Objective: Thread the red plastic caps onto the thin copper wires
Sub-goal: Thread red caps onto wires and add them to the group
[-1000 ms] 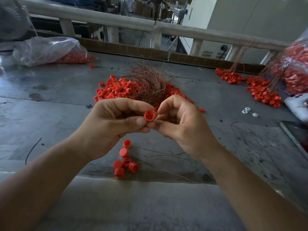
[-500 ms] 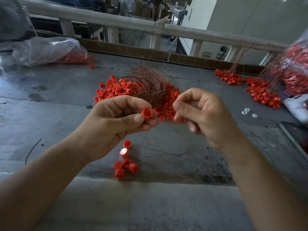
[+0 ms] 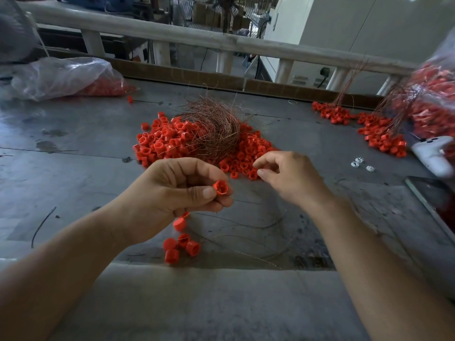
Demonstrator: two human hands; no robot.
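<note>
Mid-threading, I'd say: L hand (image 3: 172, 193) pinches one red cap (image 3: 219, 187) btwn thumb & forefinger, strung caps (image 3: 182, 246) on the table below. R hand (image 3: 290, 178) hovers at cap pile (image 3: 241, 156) by wire tangle (image 3: 214, 129), thumb & index nearly touching; can't tell if holding anything. Next prob: grab fresh cap, line hole up w/ wire end.

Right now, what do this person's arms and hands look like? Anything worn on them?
Nothing worn that shows. The left hand and right hand have no gloves, and no rings on the fingers in view. The left forearm and right forearm are uncovered down to the picture's edge: no sleeves, watch or bracelet. The nails that show look short.
</note>
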